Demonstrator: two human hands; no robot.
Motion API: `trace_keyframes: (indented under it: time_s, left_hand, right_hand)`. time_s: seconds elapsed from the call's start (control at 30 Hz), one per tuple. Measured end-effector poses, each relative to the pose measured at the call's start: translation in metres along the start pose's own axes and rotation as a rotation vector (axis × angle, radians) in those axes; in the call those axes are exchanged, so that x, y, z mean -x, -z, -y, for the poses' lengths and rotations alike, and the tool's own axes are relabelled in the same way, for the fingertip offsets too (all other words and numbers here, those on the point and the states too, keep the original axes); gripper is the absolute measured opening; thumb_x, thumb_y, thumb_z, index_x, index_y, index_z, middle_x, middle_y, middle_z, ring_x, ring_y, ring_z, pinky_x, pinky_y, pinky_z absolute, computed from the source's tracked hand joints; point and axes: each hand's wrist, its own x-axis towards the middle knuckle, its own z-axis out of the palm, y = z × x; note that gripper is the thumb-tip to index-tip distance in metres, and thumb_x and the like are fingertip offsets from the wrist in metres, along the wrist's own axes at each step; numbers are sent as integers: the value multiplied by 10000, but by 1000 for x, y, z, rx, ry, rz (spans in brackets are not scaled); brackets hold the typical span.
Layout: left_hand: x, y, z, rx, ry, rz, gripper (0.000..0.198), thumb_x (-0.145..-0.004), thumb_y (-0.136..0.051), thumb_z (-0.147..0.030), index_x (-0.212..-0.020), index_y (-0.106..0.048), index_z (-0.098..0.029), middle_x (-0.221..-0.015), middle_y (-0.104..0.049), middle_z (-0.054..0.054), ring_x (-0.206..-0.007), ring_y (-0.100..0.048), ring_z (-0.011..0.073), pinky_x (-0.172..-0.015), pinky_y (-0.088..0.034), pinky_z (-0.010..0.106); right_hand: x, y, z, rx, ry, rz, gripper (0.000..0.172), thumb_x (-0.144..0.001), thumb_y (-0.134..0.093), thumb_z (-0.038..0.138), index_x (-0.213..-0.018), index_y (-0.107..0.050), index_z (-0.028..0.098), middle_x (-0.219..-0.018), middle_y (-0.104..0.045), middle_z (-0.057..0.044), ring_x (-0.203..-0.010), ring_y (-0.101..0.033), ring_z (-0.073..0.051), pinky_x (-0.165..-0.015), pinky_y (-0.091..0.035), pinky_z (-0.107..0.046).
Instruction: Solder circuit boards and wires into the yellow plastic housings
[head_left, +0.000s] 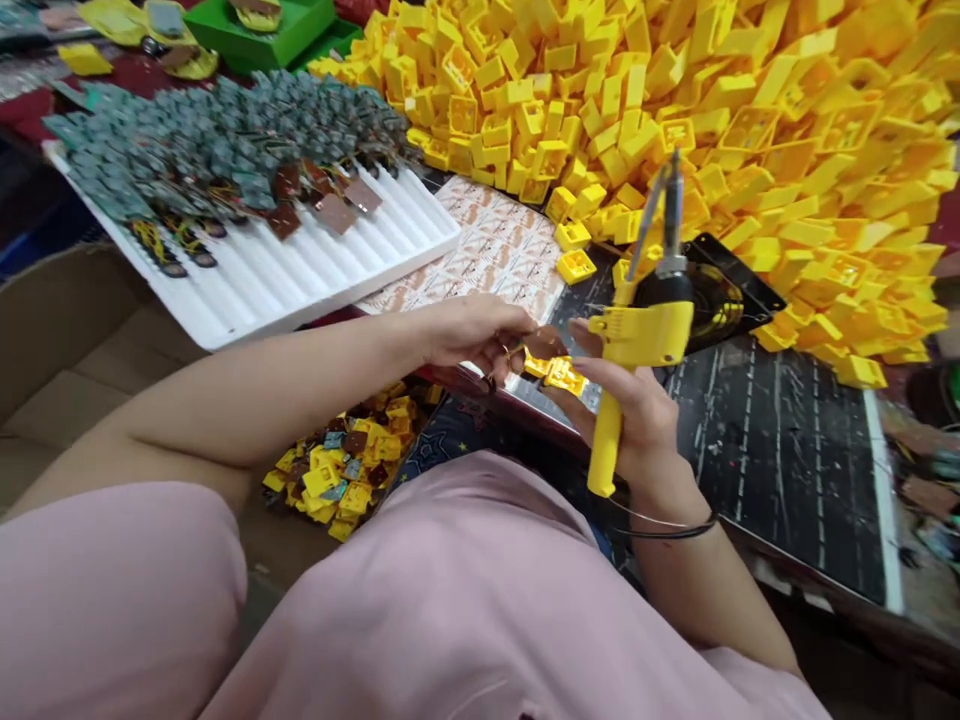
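Observation:
My right hand (649, 405) is closed around a yellow soldering gun (646, 335), whose metal tip points up and away from me. That hand's thumb and fingers also reach toward a small open yellow plastic case (564, 376) at the table edge. Opposite it, my left hand (480, 335) pinches a small brown circuit board (547, 342) above the case. Thin wires seem to hang near the left fingertips, but they are blurred. Whether the right fingers touch the case or the board, I cannot tell.
Yellow cases (525, 110) are heaped across the back and right. A white ridged tray (337, 270) holds many wired boards (225, 140). A black square fan (724, 290) stands behind the gun. Below the table edge, a box holds finished-looking yellow pieces (337, 470).

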Motion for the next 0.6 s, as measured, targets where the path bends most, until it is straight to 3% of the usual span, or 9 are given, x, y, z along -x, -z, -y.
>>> trace_keyframes:
  time_s: [0.07,0.13,0.23,0.3,0.37,0.47,0.6]
  left_hand:
    - [1,-16,8,78,89,90,284,-912,-569,-375,-748,-675,-168,-601,-690,54,-425,-556,130,-473,-494,279]
    - [7,-23,14,113,122,102,399,-945,-559,-506,-841,-714,-154,-680,-736,79,-471,-599,139,-518,-516,287]
    - [22,-22,21,44,-21,-20,399,-918,-637,-489,-1117,-720,-152,-966,-794,122,-756,-734,176,-708,-582,306]
    - [32,-20,25,-93,-152,-75,472,-864,-700,-359,-1300,-664,-182,-1168,-766,126,-974,-739,190,-859,-587,330]
    - [38,-22,31,-232,-234,-83,601,-837,-705,-316,-1415,-601,-189,-1241,-733,132,-1065,-716,198,-916,-575,338]
    - [38,-33,41,-357,-323,-212,626,-868,-673,-393,-1434,-597,-137,-1134,-739,134,-990,-709,195,-851,-579,311]
    - [28,-51,50,-448,-532,-521,389,-941,-628,-425,-1191,-769,-163,-1044,-768,102,-936,-707,179,-873,-572,307]
  right_hand:
    - [2,4,3,-10,19,-41,388,-901,-750,178,-1240,-609,301,-1125,-781,-34,-1031,-771,-228,-910,-647,-379]
    - [7,6,4,-25,-56,-93,340,-903,-740,153,-1188,-626,298,-998,-791,0,-878,-785,-186,-806,-644,-298]
    - [17,6,7,-95,-228,-129,268,-887,-757,177,-1102,-641,287,-923,-780,31,-766,-773,-154,-718,-625,-237]
    - [22,5,9,-179,-352,-160,230,-883,-764,217,-1064,-638,281,-913,-768,38,-756,-769,-150,-715,-628,-236]
    - [25,3,11,-274,-463,-202,212,-885,-765,262,-1048,-630,277,-902,-756,36,-767,-769,-152,-722,-636,-245]
    - [26,-2,14,-425,-555,-240,214,-879,-770,281,-1040,-629,275,-895,-746,39,-760,-764,-140,-726,-636,-236]
    - [23,-8,18,-581,-597,-262,210,-872,-769,237,-1034,-642,279,-877,-743,52,-738,-755,-114,-727,-629,-205]
